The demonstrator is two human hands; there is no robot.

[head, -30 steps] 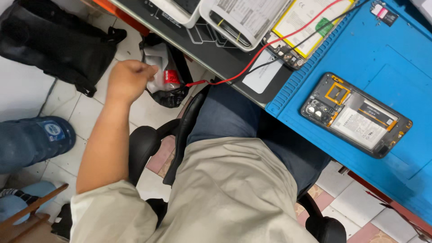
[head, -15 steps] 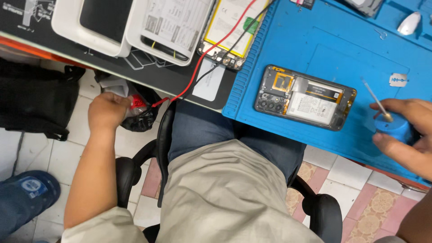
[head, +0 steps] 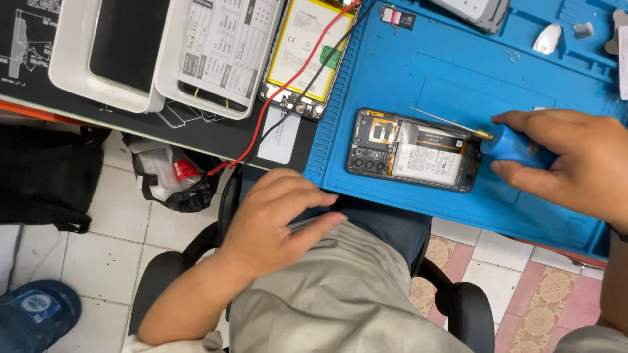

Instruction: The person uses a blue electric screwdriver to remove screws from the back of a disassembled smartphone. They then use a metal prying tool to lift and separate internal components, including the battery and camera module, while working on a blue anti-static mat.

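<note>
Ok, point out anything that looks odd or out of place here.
Nothing spilled or broken. The opened phone lies backless and slightly askew on the blue mat; the right hand holds a blue screwdriver.

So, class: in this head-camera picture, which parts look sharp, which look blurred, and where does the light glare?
Head view: the opened phone on the blue mat is sharp; the left hand is slightly blurred at the fingers; the right hand, holding the blue screwdriver, is fairly sharp; lighting is even, with no strong glare.

Black workbench top [head: 39, 78] carried a blue ribbed rubber repair mat [head: 418, 72], an opened black smartphone with exposed battery [head: 413, 150] lay on the mat, two white rectangular trays [head: 163, 98] sat on the bench.
</note>
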